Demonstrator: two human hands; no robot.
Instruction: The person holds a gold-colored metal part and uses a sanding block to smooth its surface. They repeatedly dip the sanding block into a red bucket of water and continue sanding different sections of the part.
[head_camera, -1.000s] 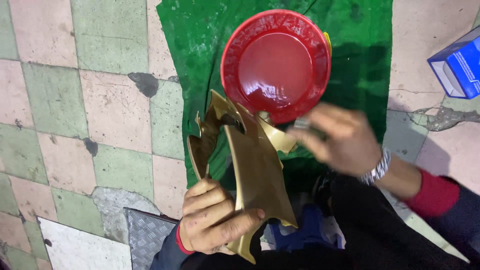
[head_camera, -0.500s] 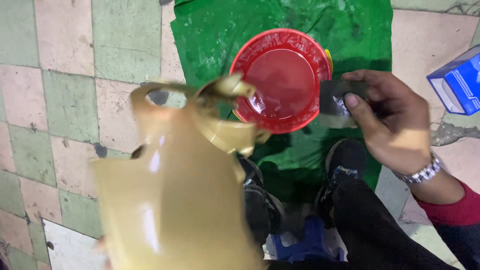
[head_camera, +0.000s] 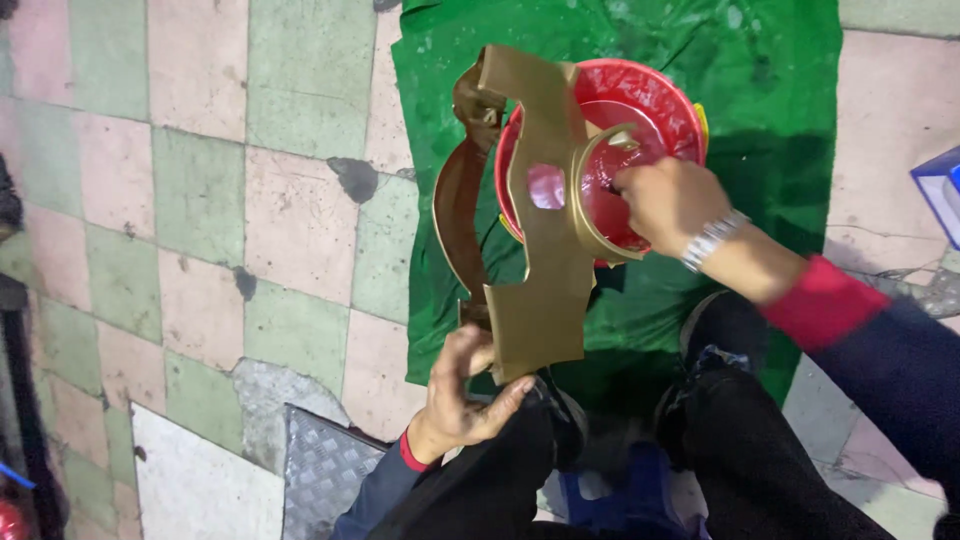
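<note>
Both hands busy: left hand (head_camera: 465, 395) gripped gold piece (head_camera: 545, 240) by its near end; right hand (head_camera: 665, 200), closed (contents hidden), worked over red bowl (head_camera: 640, 100). Coating step, seemingly; next calls for steady turning.

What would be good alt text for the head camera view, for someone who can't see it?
A person's left hand grips the lower end of a gold-coloured shaped metal piece, held over a red bowl, while the right hand reaches to a ring on the piece. The bowl sits on a green sheet spread over pink and green floor tiles.
</note>
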